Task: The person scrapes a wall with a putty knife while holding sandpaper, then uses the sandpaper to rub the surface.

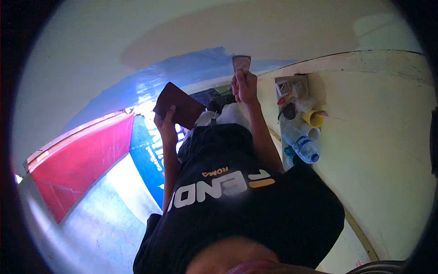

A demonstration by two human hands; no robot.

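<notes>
My left hand (166, 124) grips a flat, dark reddish-brown square board (179, 104) by its lower left edge, thumb lying across its face. In my right hand (246, 87) is a putty knife (241, 63), its wide blade pointing up and away from me. The blade overlaps the painted wall (182, 68), at the right part of a blue patch with a beige-grey area above it. My right fingers are wrapped round the handle, which they mostly hide. Both hands are held out in front of my body, apart from each other.
On my right, a narrow ledge (279, 98) holds a clear plastic water bottle (301, 144), a yellow cup (313, 118), a white cup (312, 132) and small items. Red panel (82, 160) and blue printed panel (146, 146) stand to the left, beside a pale floor (105, 205).
</notes>
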